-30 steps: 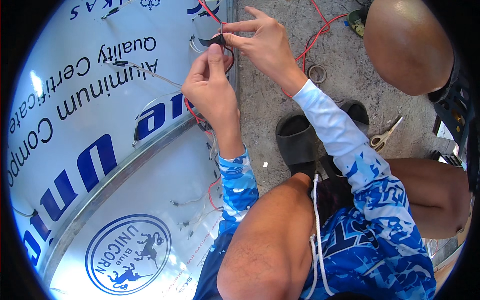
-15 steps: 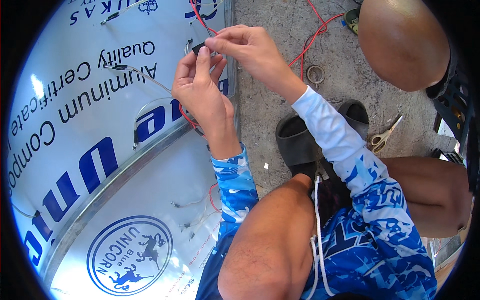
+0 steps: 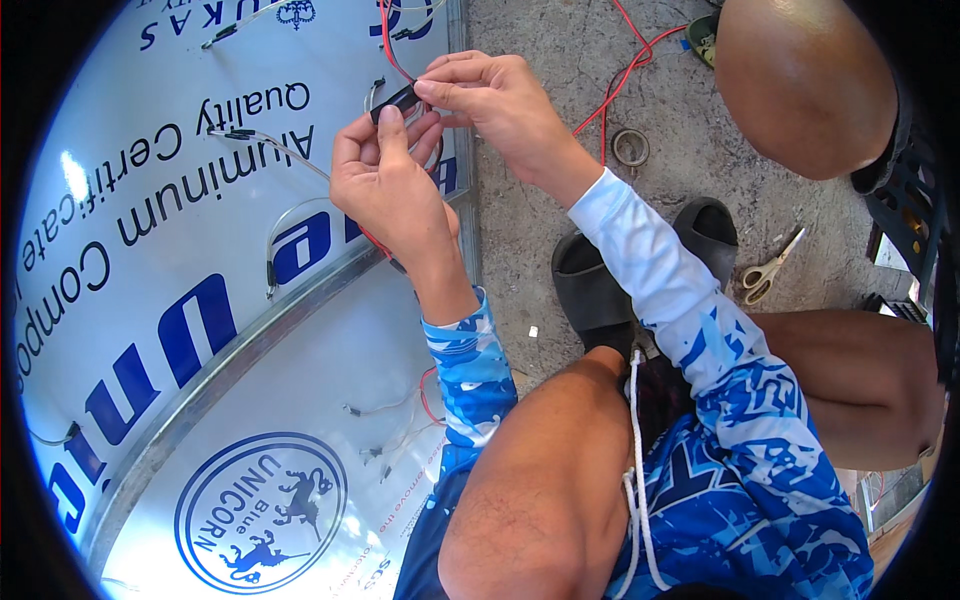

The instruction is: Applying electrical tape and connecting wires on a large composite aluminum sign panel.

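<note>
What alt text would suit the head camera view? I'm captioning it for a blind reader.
Both hands, left hand and right hand, pinch a small black connector on a red wire above a white printed panel. The person squats on concrete floor; scissors and a tape roll lie nearby.

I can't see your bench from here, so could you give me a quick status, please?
Both hands, left hand and right hand, pinch small black connector on red wire. Over white panel. Nothing obstructing.
</note>
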`<control>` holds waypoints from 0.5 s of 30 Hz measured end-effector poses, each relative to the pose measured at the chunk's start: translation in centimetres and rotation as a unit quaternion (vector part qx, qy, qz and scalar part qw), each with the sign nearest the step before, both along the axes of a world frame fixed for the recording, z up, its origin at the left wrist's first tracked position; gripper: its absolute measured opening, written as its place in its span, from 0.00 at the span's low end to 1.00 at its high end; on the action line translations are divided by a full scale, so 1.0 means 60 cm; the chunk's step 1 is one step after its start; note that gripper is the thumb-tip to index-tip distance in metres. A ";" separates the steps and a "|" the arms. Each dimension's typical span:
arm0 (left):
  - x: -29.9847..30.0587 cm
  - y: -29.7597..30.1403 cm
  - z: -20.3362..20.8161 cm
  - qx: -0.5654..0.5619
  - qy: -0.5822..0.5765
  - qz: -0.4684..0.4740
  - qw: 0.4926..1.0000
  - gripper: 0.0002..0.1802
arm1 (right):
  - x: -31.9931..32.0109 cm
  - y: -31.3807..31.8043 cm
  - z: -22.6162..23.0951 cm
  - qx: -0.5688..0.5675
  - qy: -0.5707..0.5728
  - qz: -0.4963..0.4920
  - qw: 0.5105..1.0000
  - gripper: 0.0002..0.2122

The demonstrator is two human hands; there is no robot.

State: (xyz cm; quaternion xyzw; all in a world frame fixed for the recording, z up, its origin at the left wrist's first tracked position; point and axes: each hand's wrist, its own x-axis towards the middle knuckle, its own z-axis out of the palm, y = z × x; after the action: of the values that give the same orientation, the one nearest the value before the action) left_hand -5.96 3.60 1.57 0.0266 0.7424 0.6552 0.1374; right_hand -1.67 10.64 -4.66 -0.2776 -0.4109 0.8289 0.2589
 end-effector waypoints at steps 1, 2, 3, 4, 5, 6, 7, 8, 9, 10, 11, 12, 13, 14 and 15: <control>0.002 0.000 0.001 -0.005 0.006 -0.001 1.000 0.05 | 0.000 0.000 0.001 -0.011 -0.006 -0.001 1.000 0.08; 0.003 0.000 0.002 -0.010 0.016 -0.003 1.000 0.04 | 0.000 0.001 0.001 -0.010 -0.006 -0.001 1.000 0.08; 0.004 0.000 0.002 -0.011 0.013 -0.002 1.000 0.04 | 0.000 0.001 0.000 -0.010 -0.014 0.004 1.000 0.08; 0.005 -0.001 0.002 -0.015 0.023 0.000 1.000 0.04 | 0.001 0.002 0.000 -0.009 -0.022 0.009 1.000 0.08; 0.006 -0.001 0.001 -0.017 0.038 -0.002 0.999 0.03 | 0.002 0.003 -0.002 -0.010 -0.023 0.009 1.000 0.08; 0.006 -0.002 0.000 -0.021 0.033 0.000 0.999 0.03 | 0.003 0.004 -0.003 0.019 -0.021 0.005 1.000 0.09; 0.006 -0.004 0.000 -0.016 0.030 -0.003 0.999 0.03 | 0.004 0.005 -0.004 0.042 -0.030 0.004 0.999 0.09; 0.005 -0.004 -0.002 -0.016 0.025 0.001 1.000 0.03 | 0.006 0.004 -0.004 0.049 -0.017 0.000 0.999 0.09; 0.004 -0.003 -0.003 -0.003 0.034 -0.006 0.999 0.03 | 0.006 0.006 -0.004 0.054 -0.016 0.001 0.998 0.10; 0.004 -0.005 -0.004 -0.014 0.039 -0.008 0.999 0.03 | 0.009 0.007 -0.004 0.045 -0.037 0.009 0.998 0.11; 0.006 -0.005 -0.005 -0.028 0.042 -0.012 0.999 0.02 | 0.013 0.010 -0.003 0.057 -0.018 0.000 0.998 0.11; 0.006 -0.006 -0.006 -0.030 0.041 -0.013 0.999 0.02 | 0.016 0.012 -0.002 0.050 -0.043 0.034 0.997 0.11; 0.006 -0.006 -0.006 -0.025 0.058 -0.020 0.998 0.02 | 0.018 0.015 0.000 0.048 -0.065 0.068 0.994 0.11; 0.006 -0.006 -0.005 -0.027 0.070 -0.022 0.997 0.02 | 0.019 0.019 0.003 0.042 -0.063 0.069 0.995 0.11; 0.006 -0.006 -0.004 -0.021 0.077 -0.026 0.996 0.02 | 0.020 0.023 0.005 0.038 -0.053 0.077 0.995 0.11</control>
State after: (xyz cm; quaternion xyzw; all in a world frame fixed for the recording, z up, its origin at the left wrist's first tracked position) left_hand -5.58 3.22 1.32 0.0934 0.7632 0.6319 0.0979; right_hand -0.48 11.99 -4.34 -0.2788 -0.4751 0.8145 0.1821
